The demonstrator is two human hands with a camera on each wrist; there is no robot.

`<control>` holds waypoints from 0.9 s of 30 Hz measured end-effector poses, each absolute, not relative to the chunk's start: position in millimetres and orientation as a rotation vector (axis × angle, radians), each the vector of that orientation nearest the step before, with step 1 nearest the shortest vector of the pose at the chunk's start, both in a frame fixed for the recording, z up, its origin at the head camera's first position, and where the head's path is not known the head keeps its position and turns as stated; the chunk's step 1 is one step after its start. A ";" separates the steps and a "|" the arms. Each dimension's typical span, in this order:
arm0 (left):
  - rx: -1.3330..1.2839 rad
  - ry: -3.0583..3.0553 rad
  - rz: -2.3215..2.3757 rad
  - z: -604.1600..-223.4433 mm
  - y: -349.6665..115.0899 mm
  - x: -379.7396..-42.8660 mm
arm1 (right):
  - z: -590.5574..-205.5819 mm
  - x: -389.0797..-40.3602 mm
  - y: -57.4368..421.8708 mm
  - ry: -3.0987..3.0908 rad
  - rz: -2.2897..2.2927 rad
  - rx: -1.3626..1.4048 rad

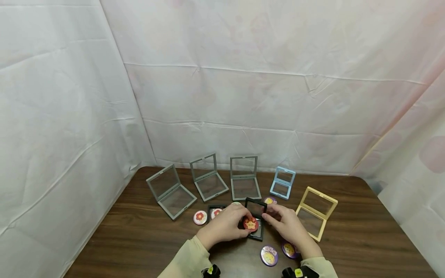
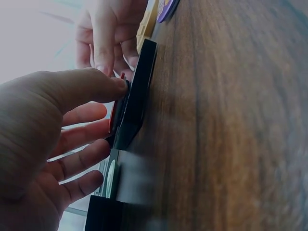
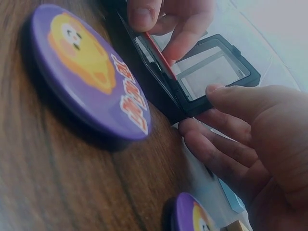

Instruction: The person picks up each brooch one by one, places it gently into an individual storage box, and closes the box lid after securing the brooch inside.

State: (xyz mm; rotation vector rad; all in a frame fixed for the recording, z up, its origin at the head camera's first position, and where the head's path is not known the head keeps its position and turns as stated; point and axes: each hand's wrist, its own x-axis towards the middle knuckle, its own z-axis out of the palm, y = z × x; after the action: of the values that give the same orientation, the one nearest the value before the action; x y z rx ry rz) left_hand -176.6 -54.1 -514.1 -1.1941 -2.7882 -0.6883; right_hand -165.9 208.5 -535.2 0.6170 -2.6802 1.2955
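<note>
My left hand (image 1: 226, 224) pinches a red button badge (image 1: 250, 224) with a yellow star between thumb and fingers. It holds the badge tilted over the base of a small black hinged display frame (image 1: 257, 208). The frame lies unfolded on the table, its clear-windowed lid raised. At the lid's right side, my right hand (image 1: 286, 226) grips the black rim (image 3: 250, 76), thumb on one face and fingers behind. The left wrist view shows the left thumb (image 2: 98, 89) against the badge's edge, close to the frame. Part of the frame's base is hidden by the badge and left hand.
Two purple badges (image 1: 269, 255) lie nearest me; another yellow-faced badge (image 1: 270, 200) sits behind the right hand. A flower badge (image 1: 200, 217) is at left, beside another black frame (image 1: 210, 208). Behind stand three grey frames (image 1: 245, 188), a blue one (image 1: 281, 189) and a yellow one (image 1: 321, 212).
</note>
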 end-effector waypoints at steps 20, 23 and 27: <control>-1.177 -2.750 -0.616 -513.9 -52.7 -174.9 | -536.4 -165.9 209.7 -2.683 1.282 0.604; -1.125 -2.762 -0.587 -514.9 -54.7 -174.8 | -536.5 -165.9 209.8 -2.689 1.288 0.597; -1.074 -2.768 -0.531 -517.0 -56.4 -175.9 | -536.5 -166.5 209.7 -2.691 1.294 0.592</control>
State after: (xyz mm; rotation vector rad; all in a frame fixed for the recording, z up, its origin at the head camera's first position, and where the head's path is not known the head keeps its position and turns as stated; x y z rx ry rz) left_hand -175.9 -56.4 -517.0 -1.0743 -2.7681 -0.5313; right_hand -166.5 209.7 -536.5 0.5919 -2.6910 1.2941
